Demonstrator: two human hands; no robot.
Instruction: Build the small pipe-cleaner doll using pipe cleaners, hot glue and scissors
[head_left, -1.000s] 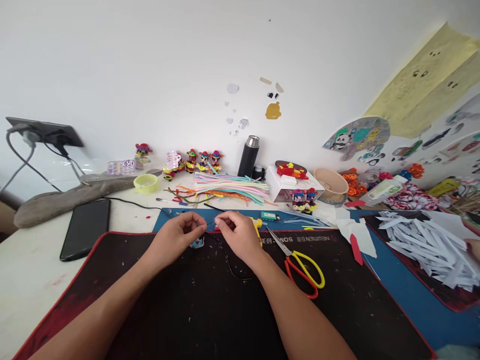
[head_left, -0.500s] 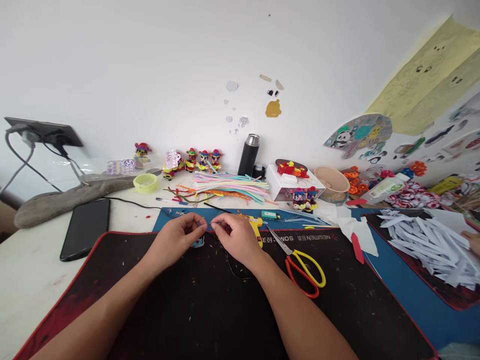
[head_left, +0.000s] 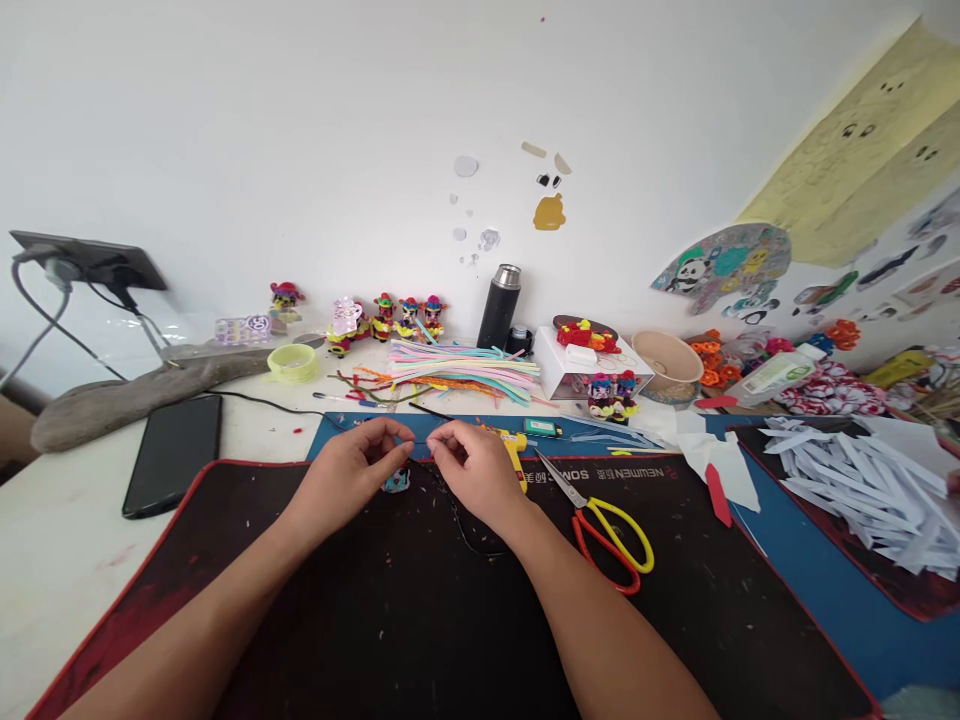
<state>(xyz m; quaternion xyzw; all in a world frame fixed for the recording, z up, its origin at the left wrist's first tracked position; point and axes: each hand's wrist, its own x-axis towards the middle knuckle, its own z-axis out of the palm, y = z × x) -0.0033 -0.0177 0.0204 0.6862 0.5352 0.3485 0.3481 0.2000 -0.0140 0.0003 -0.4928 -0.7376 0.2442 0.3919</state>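
Wire point(head_left: 421, 447), seemingly, pinched between left hand point(head_left: 360, 470) and right hand point(head_left: 472, 470).

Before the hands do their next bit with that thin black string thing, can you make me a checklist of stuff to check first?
1. Both hands on the piece: ok. The left hand and right hand pinch a thin dark strand between their fingertips.
2. Strand's loose end free: cannot tell. It trails under the right hand on the black mat.
3. Small blue figure safe: ok. It lies on the mat just below the left hand.
4. Scissors out of the way: ok. They lie shut-looking, right of the right wrist.
5. Yellow glue gun clear of fingers: not ok. It sits right against the right hand.
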